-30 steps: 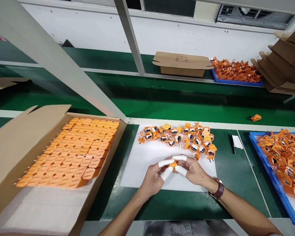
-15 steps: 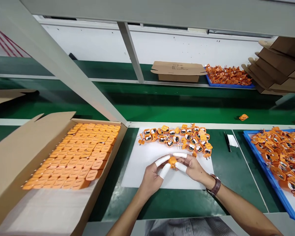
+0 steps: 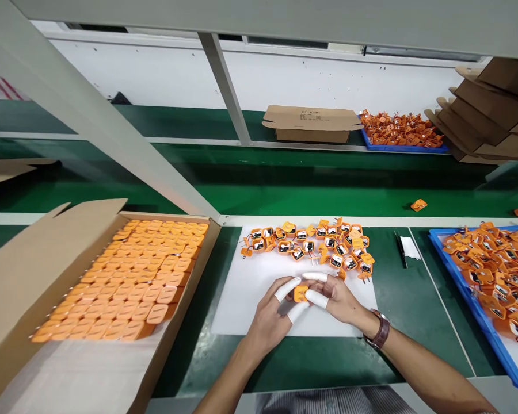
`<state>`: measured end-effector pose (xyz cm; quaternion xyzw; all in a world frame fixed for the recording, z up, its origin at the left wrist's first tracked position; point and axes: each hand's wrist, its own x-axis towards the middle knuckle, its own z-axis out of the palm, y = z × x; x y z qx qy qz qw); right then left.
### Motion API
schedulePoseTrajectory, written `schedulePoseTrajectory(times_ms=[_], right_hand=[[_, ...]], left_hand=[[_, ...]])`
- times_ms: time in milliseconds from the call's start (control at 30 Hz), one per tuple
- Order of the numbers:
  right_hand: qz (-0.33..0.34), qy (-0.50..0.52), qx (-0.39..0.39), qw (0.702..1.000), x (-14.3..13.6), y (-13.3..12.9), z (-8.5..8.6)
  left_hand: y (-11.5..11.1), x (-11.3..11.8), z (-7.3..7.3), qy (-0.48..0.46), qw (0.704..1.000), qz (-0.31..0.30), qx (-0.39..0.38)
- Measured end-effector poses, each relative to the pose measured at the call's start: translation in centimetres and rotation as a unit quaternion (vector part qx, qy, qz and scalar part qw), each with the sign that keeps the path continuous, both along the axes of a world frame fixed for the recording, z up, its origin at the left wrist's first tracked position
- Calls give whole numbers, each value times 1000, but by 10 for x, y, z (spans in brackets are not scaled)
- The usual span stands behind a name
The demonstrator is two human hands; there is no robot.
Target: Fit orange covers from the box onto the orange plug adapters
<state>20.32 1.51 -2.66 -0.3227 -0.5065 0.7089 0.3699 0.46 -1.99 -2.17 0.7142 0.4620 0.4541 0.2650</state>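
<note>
Orange casing between both grips

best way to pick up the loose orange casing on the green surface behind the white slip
Probably from above, with the right hand, once free, coming from the near side and pinching the orange casing by two opposite edges. It looks small and roughly square, and lies on the green surface apart from other things, so both edges seem reachable. Its underside is hidden.

Small orange unit held between left hand and right hand (white finger covers), above white sheet; carton at left.
</note>
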Motion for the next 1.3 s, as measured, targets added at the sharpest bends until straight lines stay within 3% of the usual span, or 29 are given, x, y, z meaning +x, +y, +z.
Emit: schedulePoseTrajectory(times_ms=[533,833,967,1100,1200,1300], right_hand=[[1,-60,23,998,3,4,1],[3,-83,51,995,1,2,1],[0,-98,61,993,2,1,6],[-7,-128,81,988,4,-1,9],[0,-152,97,984,5,-1,11],[1,-168,109,980,6,0,14]], left_hand=[[-1,-3,-10,9,999,40,2],[0,0,-2,39,997,63,30],[-3,3,10,78,995,64,1],[-7,-9,32,110,989,96,32],[-17,-43,57,136,978,154,47],[-36,-99,86,179,949,256,35]])
